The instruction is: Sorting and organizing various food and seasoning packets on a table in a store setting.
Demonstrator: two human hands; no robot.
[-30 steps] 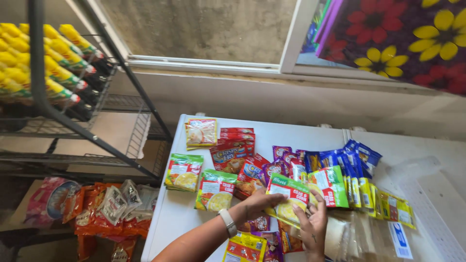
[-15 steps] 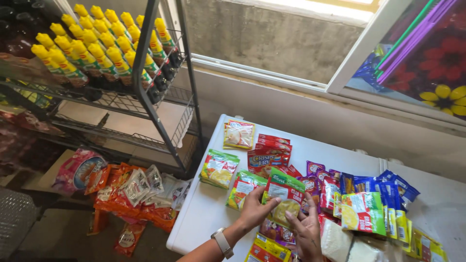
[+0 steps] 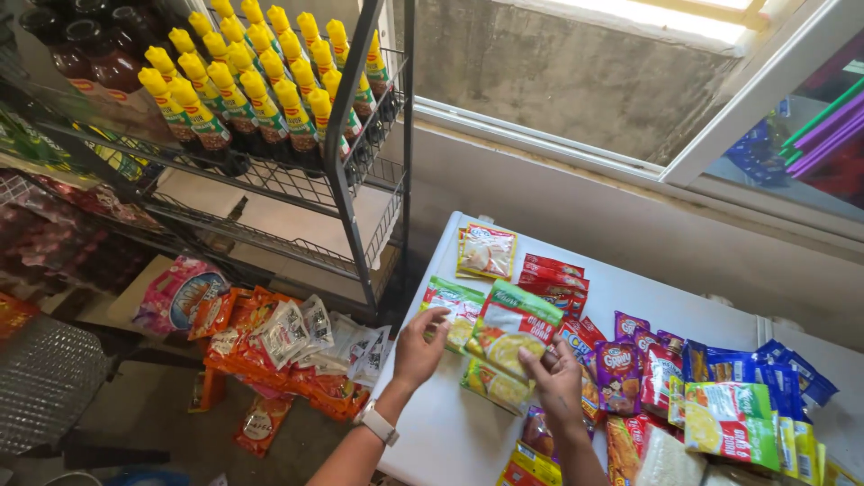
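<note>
On the white table (image 3: pixel 450 432), the left hand (image 3: pixel 419 346) is curling its fingers onto a green packet (image 3: pixel 454 306) lying flat, pressing rather than clearly gripping. Just right of it, the right hand (image 3: pixel 556 382) is pinching a green-topped soup packet (image 3: pixel 511 331), lifted and tilted. Beyond that hand, red, purple and blue sachets are lying in rough rows; sorting looks partly done.
</note>
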